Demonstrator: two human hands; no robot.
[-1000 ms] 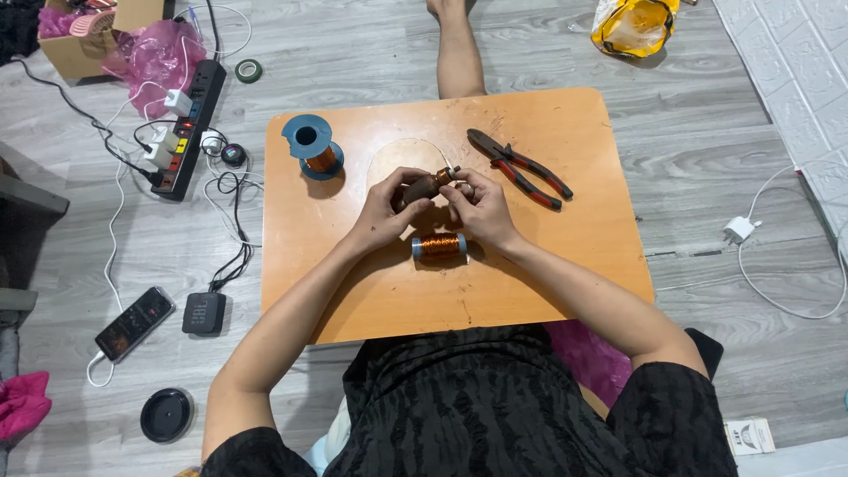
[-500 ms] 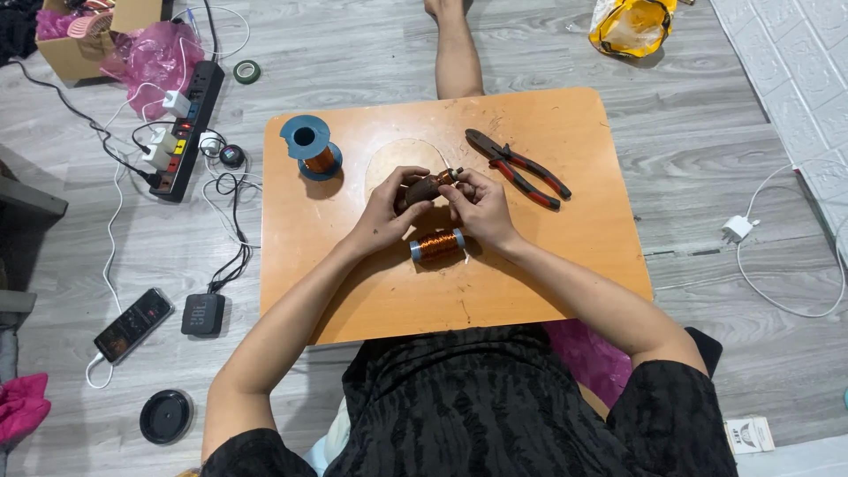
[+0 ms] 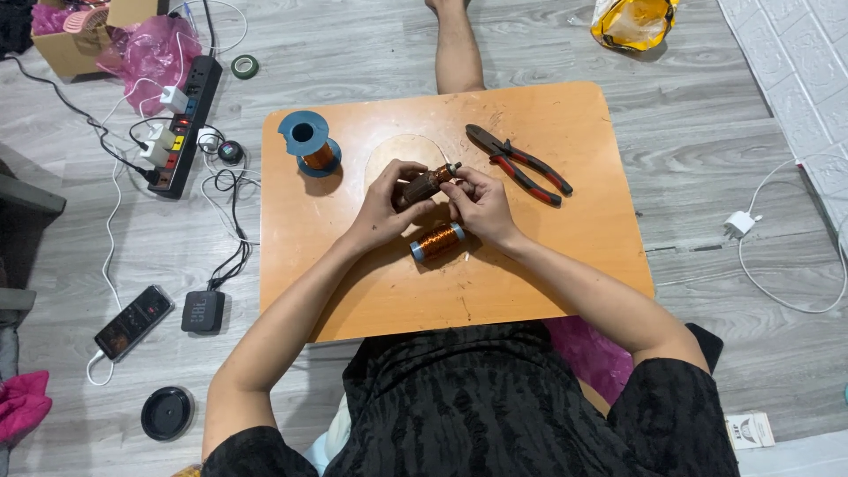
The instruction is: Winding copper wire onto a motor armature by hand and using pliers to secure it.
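Right over the middle of the low wooden surface (image 3: 530,283), both hands meet around a small dark motor core (image 3: 422,185) with a thin shaft sticking out toward the right. The left hand (image 3: 389,208) has its grip closed on the core's left end, fingers curled over the top and thumb underneath. The right hand (image 3: 477,205) pinches the shaft end, its grip clenched on the same core from the other side. The core is held just above the surface, tilted slightly up toward the right.

Just below the hands, a small spool of copper wire (image 3: 436,240) lies on its side on the surface, close to the right wrist; whether it touches cannot be told. A larger blue spool (image 3: 309,146) of copper wire stands upright near the far left corner, well apart from the hands. Red-handled pliers (image 3: 521,165) lie flat to the right of the hands, near but not touching.

On the floor to the left sit a black power strip (image 3: 185,124) with plugs, a phone (image 3: 132,321) and a small black speaker (image 3: 203,311). A yellow bag (image 3: 632,22) lies at the top right.
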